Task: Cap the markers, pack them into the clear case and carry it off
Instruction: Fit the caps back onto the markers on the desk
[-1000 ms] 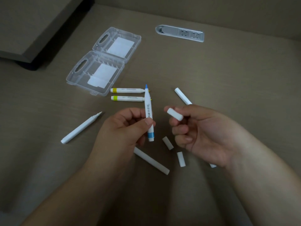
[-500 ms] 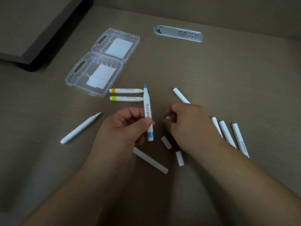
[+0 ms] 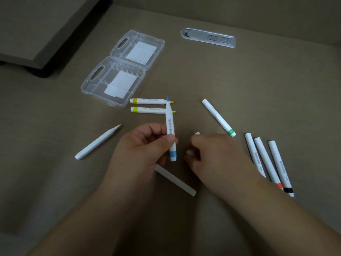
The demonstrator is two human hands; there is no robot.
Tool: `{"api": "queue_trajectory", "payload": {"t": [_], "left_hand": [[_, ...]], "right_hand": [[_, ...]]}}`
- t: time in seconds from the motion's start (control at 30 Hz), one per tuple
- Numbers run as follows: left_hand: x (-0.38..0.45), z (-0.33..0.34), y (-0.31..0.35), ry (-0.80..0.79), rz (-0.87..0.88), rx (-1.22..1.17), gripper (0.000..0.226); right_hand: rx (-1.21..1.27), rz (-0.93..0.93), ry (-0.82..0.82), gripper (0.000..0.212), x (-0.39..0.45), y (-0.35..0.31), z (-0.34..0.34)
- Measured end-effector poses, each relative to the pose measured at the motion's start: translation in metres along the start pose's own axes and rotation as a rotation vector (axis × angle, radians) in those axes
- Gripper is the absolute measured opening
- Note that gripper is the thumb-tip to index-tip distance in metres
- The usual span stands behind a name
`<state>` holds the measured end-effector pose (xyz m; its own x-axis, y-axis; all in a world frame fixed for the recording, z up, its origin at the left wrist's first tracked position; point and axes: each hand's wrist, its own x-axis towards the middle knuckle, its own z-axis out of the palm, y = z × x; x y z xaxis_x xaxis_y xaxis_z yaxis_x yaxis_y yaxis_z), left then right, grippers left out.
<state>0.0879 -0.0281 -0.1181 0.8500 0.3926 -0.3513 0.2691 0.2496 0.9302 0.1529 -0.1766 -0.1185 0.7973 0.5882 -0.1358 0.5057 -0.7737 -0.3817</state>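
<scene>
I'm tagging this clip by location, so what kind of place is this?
Probably an office or study desk: a wide tabletop with a built-in socket strip, a raised stand at the far left, and markers beside an open clear case.

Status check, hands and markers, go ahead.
Left hand grips uncapped blue marker. Right hand down over loose caps. Clear case open, no markers inside. Nothing blocking.

The clear case (image 3: 120, 71) lies open and flat, both halves up. Just beside its near edge lie two uncapped yellow markers (image 3: 147, 101), parallel. An uncapped blue marker (image 3: 170, 130) stands upright nearer than those. Well right of the case lie capped markers (image 3: 273, 161), side by side.
</scene>
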Motion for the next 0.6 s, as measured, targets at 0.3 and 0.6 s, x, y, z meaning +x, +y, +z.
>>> {"api": "queue_trajectory", "payload": {"t": [0.3,0.6], "left_hand": [[-0.002,0.005,0.000,0.006,-0.018,-0.008,0.012],[-0.006,-0.007,-0.004,-0.030,0.131,0.540,0.016]], "right_hand": [[1.604,0.754,-0.304,0.008,0.001,-0.007,-0.022],[1.354,0.478,0.091,0.010,-0.008,0.006,-0.030]]}}
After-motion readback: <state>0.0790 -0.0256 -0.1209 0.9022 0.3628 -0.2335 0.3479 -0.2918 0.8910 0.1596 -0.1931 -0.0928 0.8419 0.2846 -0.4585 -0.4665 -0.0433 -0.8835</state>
